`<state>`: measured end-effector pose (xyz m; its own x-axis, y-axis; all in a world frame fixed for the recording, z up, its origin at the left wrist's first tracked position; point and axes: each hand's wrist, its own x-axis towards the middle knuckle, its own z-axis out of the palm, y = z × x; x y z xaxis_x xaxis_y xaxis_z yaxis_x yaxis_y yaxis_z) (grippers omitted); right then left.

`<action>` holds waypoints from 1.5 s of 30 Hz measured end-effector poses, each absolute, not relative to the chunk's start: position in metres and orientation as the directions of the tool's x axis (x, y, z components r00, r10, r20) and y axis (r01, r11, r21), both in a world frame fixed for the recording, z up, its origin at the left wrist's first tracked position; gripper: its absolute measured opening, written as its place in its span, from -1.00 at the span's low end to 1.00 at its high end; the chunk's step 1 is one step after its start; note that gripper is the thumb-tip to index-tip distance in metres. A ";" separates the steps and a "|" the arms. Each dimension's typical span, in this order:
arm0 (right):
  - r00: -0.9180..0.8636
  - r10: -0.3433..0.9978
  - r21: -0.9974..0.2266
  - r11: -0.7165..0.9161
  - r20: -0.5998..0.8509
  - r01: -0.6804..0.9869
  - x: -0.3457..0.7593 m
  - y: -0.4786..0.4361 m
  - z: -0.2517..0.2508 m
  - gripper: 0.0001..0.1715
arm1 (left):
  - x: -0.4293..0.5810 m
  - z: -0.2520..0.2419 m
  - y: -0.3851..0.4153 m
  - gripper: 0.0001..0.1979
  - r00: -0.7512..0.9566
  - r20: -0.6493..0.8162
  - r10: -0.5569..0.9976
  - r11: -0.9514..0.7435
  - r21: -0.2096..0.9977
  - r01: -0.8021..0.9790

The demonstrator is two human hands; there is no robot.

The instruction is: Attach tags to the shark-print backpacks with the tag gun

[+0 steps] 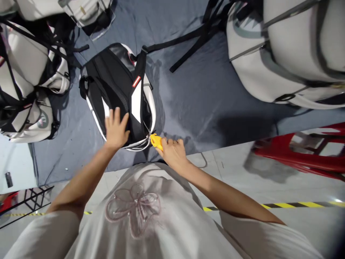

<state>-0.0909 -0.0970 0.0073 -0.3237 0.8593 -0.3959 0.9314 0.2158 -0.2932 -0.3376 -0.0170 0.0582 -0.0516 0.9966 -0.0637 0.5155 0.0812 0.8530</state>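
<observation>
A black and white backpack lies on the grey cloth with its padded back and shoulder straps facing up. Spread flat, the fingers of my left hand rest on the lower part of its back panel. My right hand is closed round a yellow-handled tool at the backpack's lower right corner. A thin tip seems to reach from the tool to the bag's edge; its exact kind is too small to make out. One shoulder strap carries a small red label, and its black webbing trails to the upper right.
Grey cloth covers the table. More white and black backpacks are piled at the left, and a large light-grey one stands at the right. Red plastic stools are on the floor beyond the front edge, near yellow-black tape.
</observation>
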 end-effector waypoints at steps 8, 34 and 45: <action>-0.361 0.811 -0.341 0.214 -0.460 0.915 -0.089 -0.092 0.007 -0.40 | -0.308 0.028 0.045 -0.29 0.166 -0.128 0.978 0.036 0.884 0.467; -0.355 0.922 -0.378 0.277 -0.154 0.883 -0.103 -0.051 -0.034 -0.60 | -0.341 0.062 -0.080 -0.75 -0.618 0.450 0.645 0.128 0.733 0.668; -0.362 0.928 -0.367 0.309 -0.084 0.878 -0.100 -0.051 -0.062 -0.66 | -0.381 0.055 -0.080 -0.52 -0.409 -0.686 0.602 0.442 0.713 -0.545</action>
<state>-0.1001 -0.0509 -0.0620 -0.3618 0.9285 -0.0841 0.8775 0.3087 -0.3669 -0.3805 -0.0798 0.0548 -0.4091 0.6017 -0.6860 -0.5448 0.4421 0.7126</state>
